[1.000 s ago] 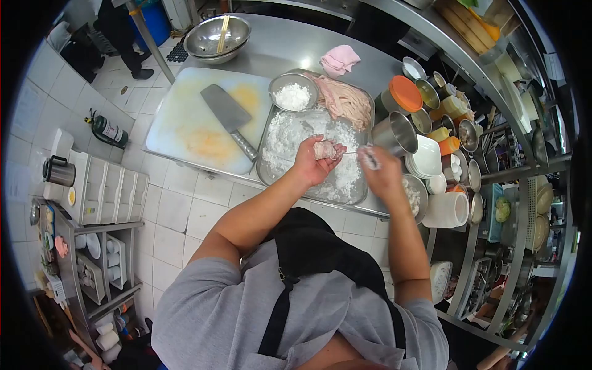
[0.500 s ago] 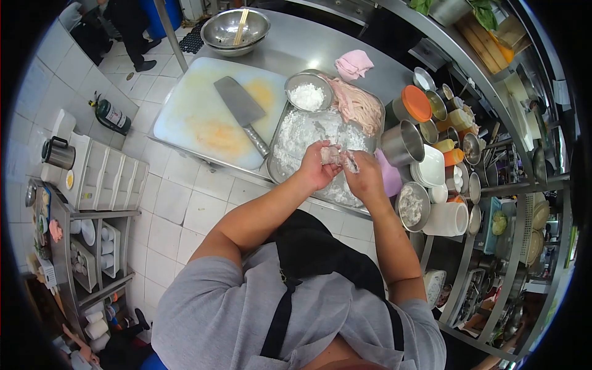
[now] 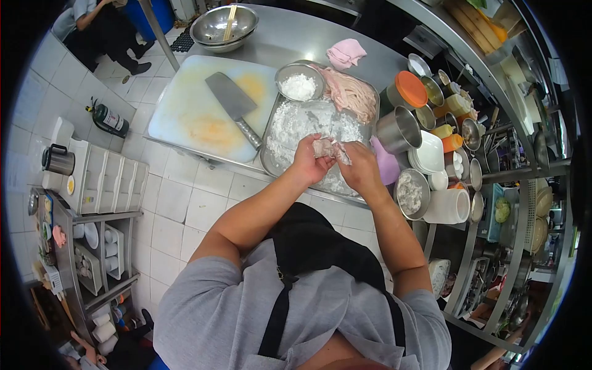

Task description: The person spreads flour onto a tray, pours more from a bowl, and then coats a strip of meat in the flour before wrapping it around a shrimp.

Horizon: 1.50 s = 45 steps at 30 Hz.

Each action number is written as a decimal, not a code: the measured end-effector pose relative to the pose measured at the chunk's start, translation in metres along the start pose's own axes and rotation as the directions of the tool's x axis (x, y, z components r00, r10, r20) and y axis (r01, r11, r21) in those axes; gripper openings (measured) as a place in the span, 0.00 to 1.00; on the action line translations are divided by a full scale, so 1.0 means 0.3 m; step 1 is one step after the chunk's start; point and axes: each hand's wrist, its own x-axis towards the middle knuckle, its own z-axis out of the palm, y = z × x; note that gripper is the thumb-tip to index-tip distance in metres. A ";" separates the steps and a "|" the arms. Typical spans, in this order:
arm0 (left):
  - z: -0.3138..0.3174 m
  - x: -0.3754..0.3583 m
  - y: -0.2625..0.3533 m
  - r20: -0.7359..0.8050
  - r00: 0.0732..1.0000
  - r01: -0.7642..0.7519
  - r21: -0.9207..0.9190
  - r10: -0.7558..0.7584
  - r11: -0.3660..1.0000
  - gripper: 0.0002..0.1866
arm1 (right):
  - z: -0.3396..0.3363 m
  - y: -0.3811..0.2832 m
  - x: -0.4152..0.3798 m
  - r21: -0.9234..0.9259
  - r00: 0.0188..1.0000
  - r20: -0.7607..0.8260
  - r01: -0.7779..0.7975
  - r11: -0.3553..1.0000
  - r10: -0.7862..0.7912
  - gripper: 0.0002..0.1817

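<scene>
My left hand (image 3: 311, 163) and my right hand (image 3: 359, 166) meet over the near part of a metal tray (image 3: 314, 122) strewn with white powder. Between them is a pale, powder-coated piece of raw meat (image 3: 325, 148), and the fingers of both hands close on it. Its exact shape is partly hidden by the fingers. At the tray's far end sit a metal bowl of white powder (image 3: 298, 87) and a heap of pale pink raw meat (image 3: 350, 92). Powder clings to my fingers.
A cleaver (image 3: 231, 98) lies on a white cutting board (image 3: 179, 117) to the left. Stacked metal bowls (image 3: 213, 28) with chopsticks stand behind. On the right are a bowl of powdery pieces (image 3: 410, 192), a steel pot (image 3: 398, 131) and white dishes (image 3: 427, 153). A pink cloth (image 3: 345, 53) lies behind the tray.
Both hands still hold the piece of meat, which now shows more between the fingers. The whole view has shifted slightly. A person at the upper left shows more of an arm.
</scene>
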 end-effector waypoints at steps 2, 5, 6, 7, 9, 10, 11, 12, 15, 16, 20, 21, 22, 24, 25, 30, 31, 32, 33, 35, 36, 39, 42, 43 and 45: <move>0.004 -0.006 0.002 -0.009 1.000 0.006 -0.005 -0.006 1.000 0.17 | -0.013 0.004 0.001 -0.006 1.000 -0.018 0.013 1.000 -0.013 0.15; -0.002 0.003 -0.010 0.010 1.000 0.000 -0.005 0.000 1.000 0.17 | -0.009 0.024 -0.011 -0.007 0.999 -0.022 0.026 1.000 -0.026 0.15; -0.002 0.005 -0.015 0.011 1.000 0.001 -0.004 -0.001 1.000 0.17 | -0.009 0.028 -0.013 -0.002 1.000 -0.010 0.027 1.000 -0.027 0.15; 0.000 0.007 -0.019 0.007 1.000 -0.001 -0.001 0.001 1.000 0.17 | -0.011 0.028 -0.015 -0.004 1.000 -0.012 0.027 1.000 -0.027 0.15; 0.000 0.009 -0.028 0.004 1.000 -0.003 0.000 0.003 1.000 0.17 | -0.018 0.025 -0.015 -0.006 0.999 0.014 0.035 0.999 -0.035 0.16; -0.002 0.009 -0.030 0.007 1.000 -0.012 0.017 0.012 1.000 0.17 | -0.018 0.027 -0.016 -0.005 0.999 0.014 0.036 0.999 -0.036 0.16; -0.005 0.009 -0.033 0.009 1.000 -0.020 0.035 0.020 0.999 0.16 | -0.017 0.029 -0.017 -0.009 0.999 0.022 0.043 0.999 -0.043 0.16; -0.011 0.014 -0.040 0.008 1.000 -0.020 0.037 0.020 0.999 0.16 | -0.016 0.031 -0.020 -0.013 0.998 0.029 0.048 0.999 -0.048 0.16; -0.039 0.032 -0.049 0.040 0.999 -0.010 0.054 0.008 0.998 0.15 | -0.010 0.026 -0.021 0.006 0.998 0.051 0.039 0.999 -0.039 0.17; -0.046 0.038 -0.055 0.044 0.999 0.003 0.046 -0.005 0.999 0.14 | -0.003 0.027 -0.020 0.016 0.998 0.047 0.051 0.999 -0.052 0.17; -0.044 0.023 -0.066 0.052 0.998 0.041 -0.016 -0.040 0.999 0.14 | 0.023 0.032 -0.036 -0.004 0.995 0.042 0.094 0.996 -0.094 0.18; -0.044 0.018 -0.065 0.058 0.996 0.066 -0.050 -0.063 0.997 0.14 | 0.028 0.028 -0.037 -0.006 0.994 0.014 0.106 0.994 -0.105 0.19; -0.051 0.023 -0.063 0.050 0.997 0.059 -0.077 -0.055 0.995 0.14 | 0.031 0.023 -0.037 -0.012 0.993 0.007 0.114 0.993 -0.114 0.19; -0.064 0.026 -0.049 0.040 0.999 0.040 -0.075 -0.037 0.996 0.15 | 0.046 0.022 -0.035 -0.020 0.993 0.005 0.116 0.993 -0.116 0.19; -0.071 0.028 -0.055 0.032 0.999 0.033 -0.073 -0.031 0.997 0.15 | 0.049 0.022 -0.048 -0.036 0.994 0.007 0.110 0.993 -0.110 0.19; -0.086 0.041 -0.049 0.016 0.999 0.040 -0.032 -0.040 0.999 0.17 | 0.094 0.044 -0.069 -0.013 0.995 0.044 0.088 0.996 -0.087 0.19; -0.087 0.043 -0.047 0.001 1.000 0.024 -0.025 -0.024 0.999 0.17 | 0.095 0.050 -0.069 -0.003 0.996 0.053 0.070 0.998 -0.070 0.20; -0.087 0.047 -0.046 0.001 1.000 0.026 -0.024 -0.026 0.999 0.17 | 0.089 0.057 -0.070 -0.005 0.996 0.052 0.068 0.998 -0.067 0.20; -0.078 0.045 -0.041 -0.024 0.999 0.030 -0.037 -0.030 0.999 0.20 | 0.072 0.053 -0.062 0.024 0.996 0.084 -0.002 1.000 0.000 0.23; -0.068 0.038 -0.034 -0.050 0.998 0.037 -0.043 -0.040 0.998 0.22 | 0.032 0.045 -0.042 0.050 0.991 0.111 -0.079 0.996 0.073 0.25; -0.062 0.030 -0.033 0.037 0.999 0.041 -0.026 -0.040 0.999 0.25 | 0.002 0.037 -0.029 0.015 0.992 0.113 -0.049 0.999 0.047 0.28; 0.004 -0.021 -0.056 0.099 0.993 0.057 0.021 -0.059 0.998 0.30 | -0.011 0.057 -0.042 -0.086 0.988 0.152 -0.002 0.996 0.015 0.32; 0.029 -0.028 -0.079 0.140 0.984 0.105 0.024 -0.107 0.994 0.34 | -0.010 0.113 -0.048 -0.107 0.969 0.246 0.026 0.994 0.001 0.33; 0.025 -0.025 -0.085 0.196 0.971 0.140 0.001 -0.138 0.990 0.35 | -0.016 0.120 -0.048 -0.054 0.954 0.300 0.029 0.998 -0.011 0.34; 0.021 -0.016 -0.098 0.200 0.970 0.138 0.018 -0.139 0.990 0.39 | -0.046 0.126 -0.055 -0.099 0.947 0.319 0.006 0.995 0.026 0.34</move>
